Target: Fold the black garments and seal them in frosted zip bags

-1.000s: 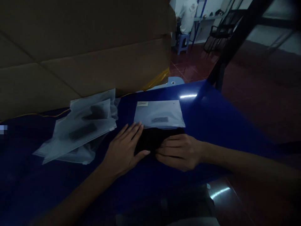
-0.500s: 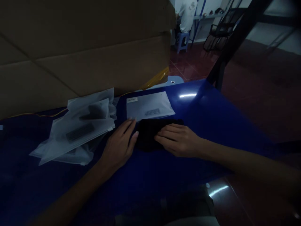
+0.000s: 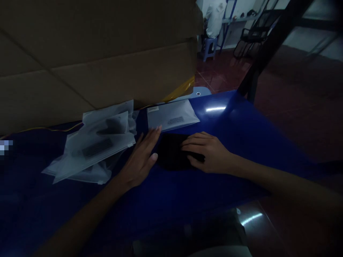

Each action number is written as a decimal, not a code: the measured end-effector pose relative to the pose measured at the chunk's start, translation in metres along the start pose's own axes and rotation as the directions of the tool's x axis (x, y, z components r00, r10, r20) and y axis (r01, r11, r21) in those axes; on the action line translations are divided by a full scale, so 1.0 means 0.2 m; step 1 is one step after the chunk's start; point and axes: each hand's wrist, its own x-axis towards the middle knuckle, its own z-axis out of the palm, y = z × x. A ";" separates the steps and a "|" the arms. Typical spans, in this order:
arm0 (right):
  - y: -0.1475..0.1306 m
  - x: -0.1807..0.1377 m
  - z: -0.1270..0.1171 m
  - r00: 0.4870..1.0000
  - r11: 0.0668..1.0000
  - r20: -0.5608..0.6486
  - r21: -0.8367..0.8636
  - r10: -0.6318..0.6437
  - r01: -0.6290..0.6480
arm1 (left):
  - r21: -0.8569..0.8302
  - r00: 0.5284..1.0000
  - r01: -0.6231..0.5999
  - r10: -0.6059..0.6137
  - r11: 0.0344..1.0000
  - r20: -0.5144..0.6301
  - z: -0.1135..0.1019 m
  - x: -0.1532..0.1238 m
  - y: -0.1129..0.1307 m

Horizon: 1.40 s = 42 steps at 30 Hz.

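Observation:
A flat, black, soft-looking item (image 3: 173, 153), perhaps folded cloth, lies on the blue table (image 3: 171, 200); it is too dark to tell its kind. My right hand (image 3: 207, 151) grips its right side, fingers over the top and thumb at the near edge. My left hand (image 3: 142, 157) is open beside the item's left edge, fingers stretched out and tips at a white plastic pouch (image 3: 174, 116) with a label and printed text. To the left of that hand lie several frosted zip bags (image 3: 99, 139) in a loose pile, dark contents showing through.
A large cardboard box (image 3: 120, 78) walls off the back left, with yellow tape (image 3: 182, 89) at its lower corner. A dark metal post (image 3: 270, 46) slants up at the right. Far back, a person (image 3: 214, 18) sits on a blue stool (image 3: 209, 48) near a black chair (image 3: 254, 35).
My left hand has moved slightly away from me, and the white pouch has shifted a little toward the box. My right thumb now shows apart from the fingers on the black item.

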 end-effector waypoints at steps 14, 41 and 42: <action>-0.01 0.05 -0.11 0.850 0.524 0.307 0.682 0.428 -0.511 | 0.036 0.999 0.022 -0.021 0.999 -0.032 0.04 -0.01 0.11; -0.02 -0.01 -0.06 0.984 0.996 -0.178 -0.083 0.001 -0.016 | 0.150 0.917 -0.387 0.396 0.910 -0.035 -0.01 -0.05 0.11; -0.06 -0.01 -0.05 0.994 0.999 -0.104 -0.044 -0.022 0.017 | 0.139 0.912 -0.404 0.410 0.904 -0.016 -0.01 -0.05 0.11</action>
